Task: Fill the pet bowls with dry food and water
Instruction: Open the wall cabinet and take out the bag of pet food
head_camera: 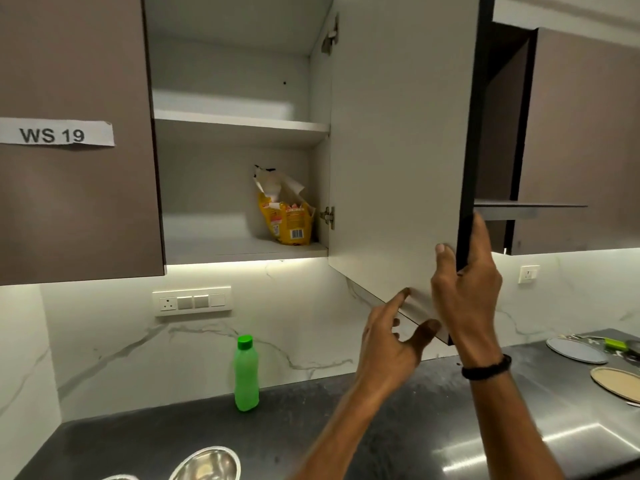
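A kitchen wall seen from head height. At far left, a closed brown cupboard door carries a paper label [55, 135] reading "WS 19". Next to it a wall cabinet stands open, with a bare upper shelf [239, 123]. On the lower shelf, pushed to the back right corner, a yellow dry food bag [285, 209] stands upright with its long axis vertical and its torn top gaping. Below the cabinet a switch plate [192, 301] sits on the marbled wall. A green water bottle [246, 374] stands capped on the dark table [346, 427], and a steel pet bowl [207, 462] shows at the bottom edge, with the rim of a second barely visible to its left. Right of centre, the left hand [391, 341] is raised with its fingers [398, 299] spread and released, the forefinger touching the lower edge of the swung-out cabinet door [398, 150]. Just right of it, the right hand [464, 289], with a dark band at the wrist, grasps the door's free edge, thumb on the pale inner face and fingers wrapped behind. The bag lies up and to the left of both hands, inside the cabinet. The free left hand is the nearer and likely the one to reach for it. Two round plates [576, 349] lie at far right.
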